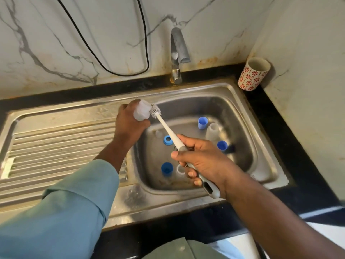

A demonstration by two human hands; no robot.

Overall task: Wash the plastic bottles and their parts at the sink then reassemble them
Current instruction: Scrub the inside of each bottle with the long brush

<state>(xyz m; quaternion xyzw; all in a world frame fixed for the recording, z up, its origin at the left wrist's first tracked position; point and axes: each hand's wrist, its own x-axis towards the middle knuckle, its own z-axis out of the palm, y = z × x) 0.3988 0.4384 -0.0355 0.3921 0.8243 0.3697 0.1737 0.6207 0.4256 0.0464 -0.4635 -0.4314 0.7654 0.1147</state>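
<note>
Over the left edge of the steel sink [265, 128], I see the left hand [128, 122] wrapped around a translucent plastic bottle [142, 110], held tilted with its mouth toward the basin. Right hand [203, 161] grips the grey handle of a bottle brush [168, 129], fingers curled around it; the bristle head touches the bottle's mouth. Down in the basin: blue cap [202, 123] standing beside a clear bottle [212, 131], blue ring [167, 140], two more blue parts [222, 145] [166, 168] and a white ring [180, 169], all apart. Tap [178, 53] dry. Floral cup [253, 73] on the counter's back corner.
</note>
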